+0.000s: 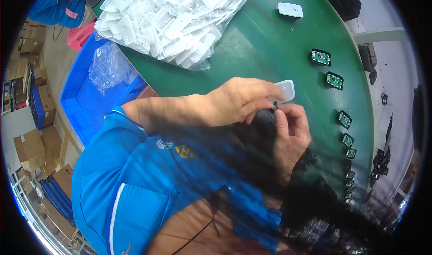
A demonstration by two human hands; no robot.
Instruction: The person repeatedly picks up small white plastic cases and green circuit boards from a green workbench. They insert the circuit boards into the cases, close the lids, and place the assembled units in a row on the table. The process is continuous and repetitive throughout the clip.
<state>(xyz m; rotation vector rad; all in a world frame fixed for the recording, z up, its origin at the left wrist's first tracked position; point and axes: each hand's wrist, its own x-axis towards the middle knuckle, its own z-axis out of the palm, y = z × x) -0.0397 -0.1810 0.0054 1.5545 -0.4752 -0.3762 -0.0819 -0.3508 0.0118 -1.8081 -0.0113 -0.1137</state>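
My left hand (pixel 245 97) and my right hand (pixel 292 131) meet over the green table (pixel 252 52), fingertips almost touching. Between the thumb and forefinger of my right hand is a small black part (pixel 275 105), too small to name more exactly. The fingers of my left hand are bent together beside it, and what they grip is hidden. Just beyond the fingertips lies a white, translucent plastic cover (pixel 288 89) with rounded corners, partly covered by my left fingers. Dark hair strands blur the area below my hands.
A clear bag of white plastic covers (pixel 166 25) lies at the far left. Black casings with green circuit boards (pixel 335 80) line the right side. One white cover (pixel 290 10) sits farther back. A blue crate (pixel 85 97) stands left; another person's sleeve (pixel 49 7) shows beyond.
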